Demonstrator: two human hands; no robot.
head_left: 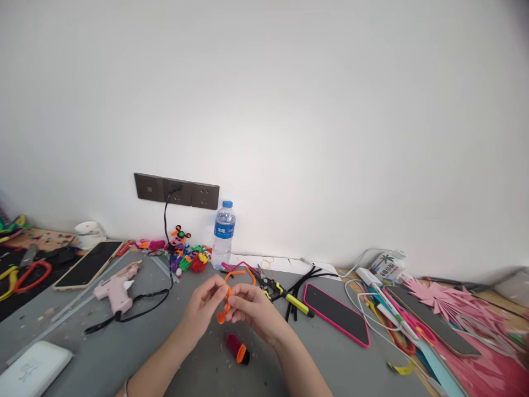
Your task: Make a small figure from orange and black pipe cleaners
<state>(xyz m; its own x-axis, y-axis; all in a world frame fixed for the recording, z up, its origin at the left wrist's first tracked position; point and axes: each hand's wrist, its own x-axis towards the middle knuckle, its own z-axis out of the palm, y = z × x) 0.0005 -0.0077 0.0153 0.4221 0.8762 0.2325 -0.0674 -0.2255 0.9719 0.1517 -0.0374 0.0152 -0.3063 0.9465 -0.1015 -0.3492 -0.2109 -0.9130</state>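
An orange pipe cleaner (221, 317) is pinched between both my hands above the grey mat, with a small coiled disc at its lower end. My left hand (206, 303) closes thumb and fingertips on it from the left. From the right, my right hand (250, 309) grips it just beside. Below them on the mat lies a small dark red, orange and black fuzzy roll (238, 349). Behind the hands rest yellow-and-black pliers (285, 295) and several black pipe cleaners (306, 281).
A pink glue gun (118, 289) with a black cord lies left. A water bottle (223, 234) stands against the wall beside colourful fuzzy figures (192, 258). Right of the hands are a pink-edged phone (336, 314), white cables and pink paper (448, 298). A white box (37, 366) sits front left.
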